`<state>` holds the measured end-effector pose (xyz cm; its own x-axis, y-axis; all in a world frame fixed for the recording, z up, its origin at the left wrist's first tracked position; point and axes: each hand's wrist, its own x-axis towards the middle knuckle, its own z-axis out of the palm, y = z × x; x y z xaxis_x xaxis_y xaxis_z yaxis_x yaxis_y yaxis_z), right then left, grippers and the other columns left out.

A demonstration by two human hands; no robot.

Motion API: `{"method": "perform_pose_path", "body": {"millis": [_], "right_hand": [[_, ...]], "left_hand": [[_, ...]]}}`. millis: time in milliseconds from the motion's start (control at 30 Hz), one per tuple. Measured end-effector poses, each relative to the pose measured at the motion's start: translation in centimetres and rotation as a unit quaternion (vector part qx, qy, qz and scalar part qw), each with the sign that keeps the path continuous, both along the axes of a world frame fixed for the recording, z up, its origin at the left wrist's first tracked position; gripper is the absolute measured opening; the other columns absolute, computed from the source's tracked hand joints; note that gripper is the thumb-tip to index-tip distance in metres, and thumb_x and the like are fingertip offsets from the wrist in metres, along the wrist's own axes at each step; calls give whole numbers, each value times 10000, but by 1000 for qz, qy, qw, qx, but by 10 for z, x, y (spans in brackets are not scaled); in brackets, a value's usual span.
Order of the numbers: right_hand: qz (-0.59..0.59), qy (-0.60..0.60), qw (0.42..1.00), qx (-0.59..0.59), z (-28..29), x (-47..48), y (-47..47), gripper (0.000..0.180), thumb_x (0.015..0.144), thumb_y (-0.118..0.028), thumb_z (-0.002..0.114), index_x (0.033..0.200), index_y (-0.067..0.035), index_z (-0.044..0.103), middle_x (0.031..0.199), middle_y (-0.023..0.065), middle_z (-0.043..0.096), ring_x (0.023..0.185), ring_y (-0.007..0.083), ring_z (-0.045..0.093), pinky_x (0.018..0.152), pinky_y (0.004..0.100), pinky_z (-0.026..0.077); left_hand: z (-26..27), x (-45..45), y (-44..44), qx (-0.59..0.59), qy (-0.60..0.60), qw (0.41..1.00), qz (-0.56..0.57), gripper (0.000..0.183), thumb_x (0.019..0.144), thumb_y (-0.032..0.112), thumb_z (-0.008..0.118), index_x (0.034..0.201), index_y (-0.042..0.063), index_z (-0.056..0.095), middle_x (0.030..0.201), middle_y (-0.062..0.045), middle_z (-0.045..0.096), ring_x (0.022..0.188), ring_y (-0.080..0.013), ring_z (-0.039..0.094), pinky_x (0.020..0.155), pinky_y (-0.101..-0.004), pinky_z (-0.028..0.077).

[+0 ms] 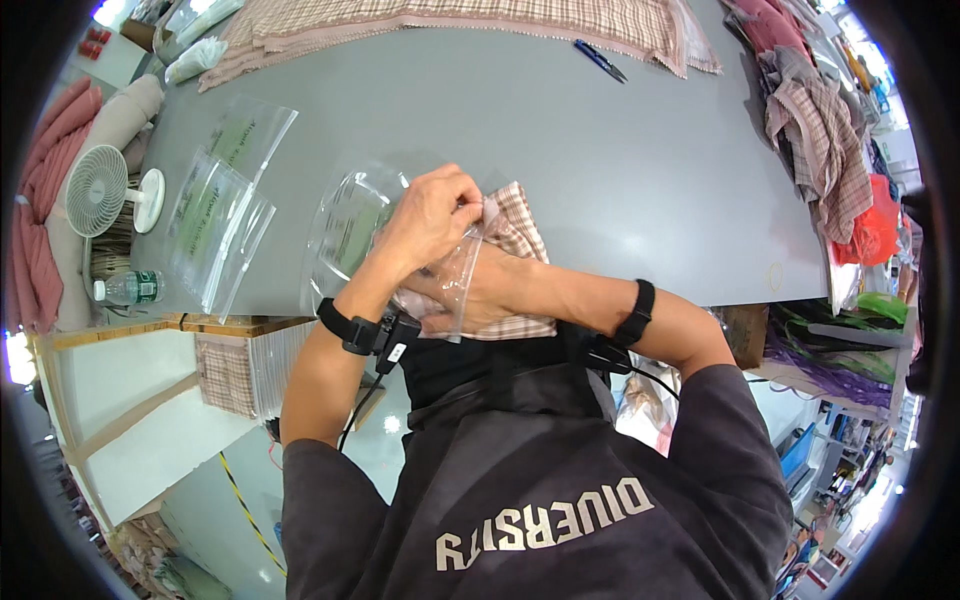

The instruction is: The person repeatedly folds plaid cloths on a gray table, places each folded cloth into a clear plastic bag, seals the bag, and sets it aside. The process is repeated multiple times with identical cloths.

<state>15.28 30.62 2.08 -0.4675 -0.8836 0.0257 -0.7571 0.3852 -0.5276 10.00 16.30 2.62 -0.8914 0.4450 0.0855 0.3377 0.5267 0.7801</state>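
Note:
My left hand (439, 214) pinches the upper edge of a clear plastic zip bag (352, 225) at its mouth, close to a corner of the cloth. Into that bag reaches my right hand (480, 289), its fingers showing through the plastic and holding a folded pink-and-beige checked cloth (517, 225). Part of the cloth is inside the bag; the rest sticks out to the right of the bag's mouth. The bag's far end lies on the grey table (637, 172) and bears writing. My right fingertips are partly blurred by the plastic's glare.
Several flat zip bags (217, 217) lie to the left, by a white fan (101, 191) and a plastic bottle (131, 287). Checked fabric (450, 16) spans the far edge, with thread snips (600, 60) before it. Crumpled cloths (817, 135) are heaped at right.

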Motion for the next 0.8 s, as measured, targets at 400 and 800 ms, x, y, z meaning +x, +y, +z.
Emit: {"method": "perform_pose_path", "body": {"millis": [400,800], "right_hand": [[-307,167,936,-47,-20,-21,48,718,974,-420,671,1466,62,471,1562,334,409,1485,504,354,1246,580,267],[-288,205,935,-21,-42,-119,-47,1070,940,-703,547,1482,207,388,1571,430,326,1514,575,228,1272,610,125]], "left_hand": [[7,76,-18,-8,-87,978,189,472,951,369,770,733,-38,671,556,-123,586,460,-214,531,493,-386,428],[1,77,12,196,-234,944,126,246,985,219,740,905,-13,731,640,-47,674,529,-97,628,498,-278,495]]}}
